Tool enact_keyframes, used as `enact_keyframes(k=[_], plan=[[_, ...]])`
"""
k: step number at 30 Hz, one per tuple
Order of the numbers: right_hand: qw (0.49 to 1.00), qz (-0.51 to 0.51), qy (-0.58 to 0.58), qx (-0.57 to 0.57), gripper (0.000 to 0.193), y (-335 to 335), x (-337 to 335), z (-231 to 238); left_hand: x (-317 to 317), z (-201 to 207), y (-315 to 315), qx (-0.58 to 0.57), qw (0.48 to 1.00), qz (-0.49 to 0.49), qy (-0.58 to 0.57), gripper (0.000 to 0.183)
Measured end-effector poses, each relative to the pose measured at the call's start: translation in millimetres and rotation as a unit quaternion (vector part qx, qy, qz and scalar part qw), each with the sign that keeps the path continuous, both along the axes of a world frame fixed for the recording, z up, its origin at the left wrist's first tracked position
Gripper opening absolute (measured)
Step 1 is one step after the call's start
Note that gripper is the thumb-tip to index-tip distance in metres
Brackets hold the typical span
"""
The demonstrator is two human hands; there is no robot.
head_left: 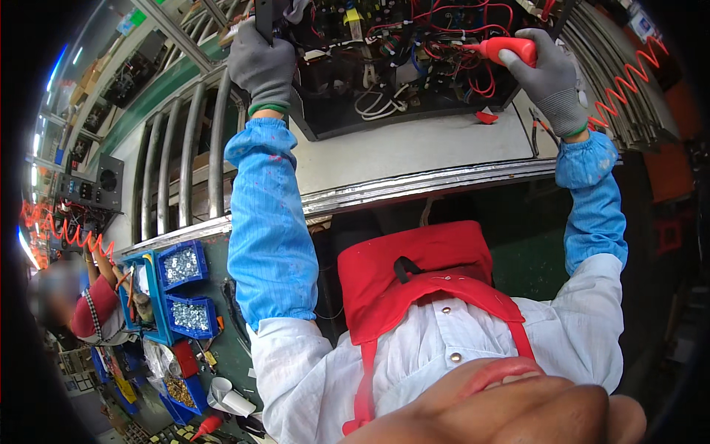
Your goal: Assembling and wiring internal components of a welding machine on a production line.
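Observation:
My left hand (262, 68), in a grey glove, is closed around a dark upright metal bar (264, 20) at the left end of a black open chassis (318, 122). My right hand (551, 81), gloved the same way, grips a red squeeze bottle (514, 51). The bottle lies tilted sideways, its thin nozzle pointing left over the wiring. Red, black and white wires (377, 103) and several electronic parts fill the chassis. A yellow-marked component (354, 26) stands near its far middle. Whether the nozzle touches anything cannot be made out.
The chassis rests on a white bench (355, 155) with a metal front edge. Pliers (535, 133) and a small red piece (486, 117) lie at right. Metal rollers (191, 148) and blue screw bins (183, 266) are at left. A coiled red hose (629, 85) hangs right. Another person (92, 307) works far left.

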State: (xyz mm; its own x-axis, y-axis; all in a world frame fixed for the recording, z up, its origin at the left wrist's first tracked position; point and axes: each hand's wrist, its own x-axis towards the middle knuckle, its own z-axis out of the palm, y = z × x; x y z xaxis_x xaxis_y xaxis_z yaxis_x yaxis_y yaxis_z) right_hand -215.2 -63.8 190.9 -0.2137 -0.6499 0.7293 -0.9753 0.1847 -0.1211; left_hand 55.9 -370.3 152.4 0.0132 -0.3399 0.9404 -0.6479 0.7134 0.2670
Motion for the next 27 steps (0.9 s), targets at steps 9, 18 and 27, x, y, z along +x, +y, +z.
enact_keyframes(k=[9,18,27], plan=[[1.000,0.015,0.004,0.004,0.040,-17,-3,0,0,-4,-3,-0.009,1.000,-0.003,0.016,0.023],[0.999,0.005,-0.018,0.031,0.038,-18,-3,1,2,-13,-16,-0.035,0.999,0.004,0.001,0.023],[1.000,-0.005,0.022,0.020,0.037,-21,-7,-2,6,-11,-14,-0.010,1.000,-0.011,-0.004,0.023]])
